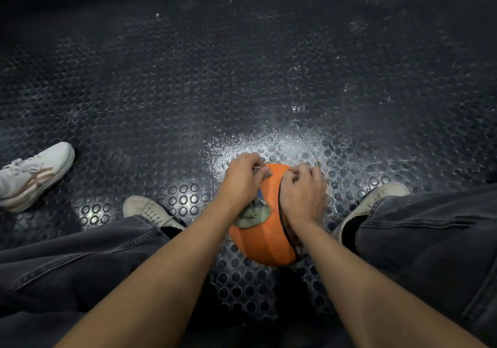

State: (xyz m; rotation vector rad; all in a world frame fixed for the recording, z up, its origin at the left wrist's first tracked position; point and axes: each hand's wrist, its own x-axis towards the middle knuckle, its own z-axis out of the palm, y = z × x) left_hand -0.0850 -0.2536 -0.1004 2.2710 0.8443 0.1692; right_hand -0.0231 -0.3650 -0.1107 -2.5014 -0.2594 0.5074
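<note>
orange ball (265, 242) sits on studded black floor (188, 100), between the seated person's shoes | left hand (243, 179) pinches pale lace (257, 202) at its top | right hand (304, 191) curled beside black cord (281, 213), grip unclear

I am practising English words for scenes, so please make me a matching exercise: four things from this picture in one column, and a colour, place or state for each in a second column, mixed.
Things:
1. ball
2. striped shoe
3. floor
4. left hand

Descriptions:
a. dark, with round studs
b. pinches a lace
c. orange
d. white, at the far left

Pairs: 1-c, 2-d, 3-a, 4-b
</note>
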